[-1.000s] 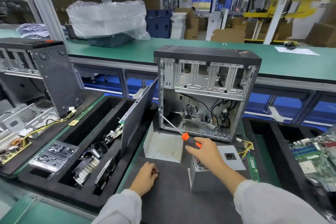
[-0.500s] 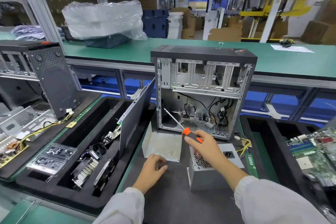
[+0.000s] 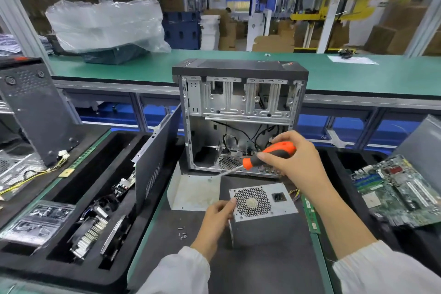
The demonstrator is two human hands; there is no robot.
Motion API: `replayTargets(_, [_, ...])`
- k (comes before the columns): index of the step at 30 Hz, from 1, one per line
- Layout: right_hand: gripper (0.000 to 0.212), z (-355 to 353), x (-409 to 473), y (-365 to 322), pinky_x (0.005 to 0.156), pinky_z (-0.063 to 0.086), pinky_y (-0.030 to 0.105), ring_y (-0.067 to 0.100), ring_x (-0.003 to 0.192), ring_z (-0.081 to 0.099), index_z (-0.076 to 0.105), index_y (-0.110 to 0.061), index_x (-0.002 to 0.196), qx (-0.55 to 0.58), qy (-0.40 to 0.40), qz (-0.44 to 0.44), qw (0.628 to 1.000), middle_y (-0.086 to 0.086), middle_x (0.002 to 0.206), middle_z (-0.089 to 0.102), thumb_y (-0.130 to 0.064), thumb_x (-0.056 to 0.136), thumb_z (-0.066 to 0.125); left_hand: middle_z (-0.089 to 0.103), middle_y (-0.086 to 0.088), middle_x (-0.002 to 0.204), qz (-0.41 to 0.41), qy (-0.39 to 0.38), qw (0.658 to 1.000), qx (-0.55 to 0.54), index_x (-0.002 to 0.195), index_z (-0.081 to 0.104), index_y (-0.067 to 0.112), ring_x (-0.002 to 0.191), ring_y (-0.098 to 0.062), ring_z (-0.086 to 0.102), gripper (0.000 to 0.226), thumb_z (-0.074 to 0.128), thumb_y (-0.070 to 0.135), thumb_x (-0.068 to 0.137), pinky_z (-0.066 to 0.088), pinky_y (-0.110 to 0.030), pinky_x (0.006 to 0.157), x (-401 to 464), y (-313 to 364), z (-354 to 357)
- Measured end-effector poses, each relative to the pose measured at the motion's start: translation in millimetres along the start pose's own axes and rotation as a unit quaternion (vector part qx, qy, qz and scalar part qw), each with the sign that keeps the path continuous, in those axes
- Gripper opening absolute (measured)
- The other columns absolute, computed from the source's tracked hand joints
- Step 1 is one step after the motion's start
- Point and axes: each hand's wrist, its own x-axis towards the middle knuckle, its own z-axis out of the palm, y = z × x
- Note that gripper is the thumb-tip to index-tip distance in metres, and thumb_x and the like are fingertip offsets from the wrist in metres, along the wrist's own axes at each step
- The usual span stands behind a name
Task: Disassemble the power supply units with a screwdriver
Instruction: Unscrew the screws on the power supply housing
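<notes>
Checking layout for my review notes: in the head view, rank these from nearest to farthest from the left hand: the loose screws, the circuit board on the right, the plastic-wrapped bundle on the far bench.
1. Loose screws: on the mat just left of the left hand.
2. Circuit board: far right, past the power supply that the hand holds.
3. Plastic-wrapped bundle: back left on the far bench.

The right hand [image 3: 297, 162] has lifted the screwdriver [image 3: 267, 154] up away from the power supply [image 3: 262, 203] and now grips its orange handle in front of the open computer case [image 3: 239, 93], with the shaft slanting down to the left. The left hand [image 3: 216, 218], which lay on the dark mat [image 3: 262, 265] a second ago, has moved right and now holds the left edge of the power supply's fan grille [image 3: 251, 201]. The grille face now shows fully, no longer covered by the right hand.
</notes>
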Motion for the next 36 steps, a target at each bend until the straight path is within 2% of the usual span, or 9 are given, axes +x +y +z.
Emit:
replayTargets(2, [0.033, -4, -3, -2, 0.064, 0.056, 0.037, 0.02, 0.069, 0.064, 0.061, -0.032, 0.083, 0.026, 0.019, -0.014, 0.999, -0.003, 0.075, 0.066, -0.036, 0.063, 0.086, 0.062, -0.006, 0.082, -0.011, -0.005, 1.0, -0.013, 0.088, 0.066, 0.011, 0.077, -0.016, 0.053, 0.022, 0.061, 0.031, 0.095, 0.04, -0.024, 0.066, 0, 1, 1])
replayTargets(4, [0.029, -8, -6, -3, 0.065, 0.057, 0.042, 0.024, 0.067, 0.065, 0.06, -0.032, 0.086, 0.046, 0.029, -0.038, 0.998, -0.002, 0.078, 0.068, -0.032, 0.068, 0.083, 0.058, -0.007, 0.076, -0.021, -0.015, 0.999, -0.038, 0.085, 0.062, 0.009, 0.07, -0.016, 0.051, 0.021, 0.061, 0.028, 0.096, 0.04, -0.023, 0.057, -2, 1, 1])
replayTargets(8, [0.025, -11, -14, -6, 0.058, 0.052, 0.027, 0.017, 0.059, 0.064, 0.051, -0.034, 0.089, 0.007, 0.032, -0.085, 0.996, -0.001, 0.072, 0.065, -0.035, 0.079, 0.074, 0.058, -0.007, 0.076, -0.022, -0.014, 0.999, -0.047, 0.092, 0.06, 0.006, 0.062, -0.013, 0.049, 0.019, 0.062, 0.024, 0.095, 0.04, -0.019, 0.048, -5, 3, 1])
replayTargets(14, [0.027, -4, -26, -12, 0.059, 0.047, 0.02, 0.008, 0.063, 0.057, 0.043, -0.025, 0.097, -0.106, 0.01, -0.134, 0.985, -0.006, 0.074, 0.059, -0.037, 0.086, 0.064, 0.064, -0.001, 0.07, 0.012, 0.01, 1.0, 0.013, 0.088, 0.059, 0.011, 0.055, -0.006, 0.055, 0.014, 0.06, 0.022, 0.096, 0.038, -0.017, 0.049, -10, 7, 4])
replayTargets(20, [0.03, 6, -32, -13, 0.065, 0.05, 0.037, 0.017, 0.067, 0.056, 0.042, -0.021, 0.101, -0.149, -0.046, -0.137, 0.978, -0.002, 0.075, 0.056, -0.038, 0.088, 0.062, 0.061, -0.006, 0.065, 0.031, 0.016, 0.999, 0.017, 0.08, 0.055, 0.005, 0.059, -0.014, 0.05, 0.023, 0.057, 0.02, 0.098, 0.035, -0.02, 0.05, -13, 7, 6])
replayTargets(23, [0.03, 10, -34, -14, 0.062, 0.051, 0.037, 0.015, 0.063, 0.054, 0.041, -0.021, 0.103, -0.145, -0.06, -0.148, 0.976, -0.003, 0.076, 0.054, -0.036, 0.088, 0.063, 0.063, -0.016, 0.078, 0.028, 0.002, 0.999, 0.025, 0.087, 0.055, 0.001, 0.071, -0.022, 0.053, 0.024, 0.055, 0.021, 0.099, 0.036, -0.022, 0.054, -13, 9, 6])
replayTargets(25, [0.03, 11, -35, -14, 0.059, 0.051, 0.036, 0.014, 0.058, 0.051, 0.041, -0.021, 0.102, -0.145, -0.065, -0.154, 0.975, -0.004, 0.075, 0.053, -0.036, 0.088, 0.063, 0.062, -0.016, 0.079, 0.027, -0.003, 0.999, 0.029, 0.087, 0.054, 0.001, 0.069, -0.02, 0.052, 0.024, 0.054, 0.021, 0.1, 0.035, -0.02, 0.054, -12, 10, 5])
replayTargets(29, [0.03, 12, -36, -15, 0.058, 0.048, 0.026, 0.011, 0.06, 0.054, 0.04, -0.025, 0.101, -0.128, -0.054, -0.169, 0.976, -0.007, 0.075, 0.054, -0.037, 0.087, 0.063, 0.054, -0.005, 0.064, 0.027, -0.005, 0.999, 0.034, 0.086, 0.051, 0.001, 0.049, -0.005, 0.044, 0.023, 0.054, 0.019, 0.1, 0.031, -0.016, 0.047, -12, 12, 6])
replayTargets(36, [0.031, 17, -36, -10, 0.059, 0.042, 0.014, 0.011, 0.067, 0.056, 0.037, -0.03, 0.1, -0.136, -0.061, -0.165, 0.975, -0.008, 0.077, 0.054, -0.039, 0.086, 0.063, 0.053, -0.01, 0.067, 0.033, -0.002, 0.998, 0.044, 0.086, 0.052, 0.001, 0.054, -0.01, 0.041, 0.023, 0.054, 0.02, 0.1, 0.029, -0.021, 0.051, -15, 15, 5])
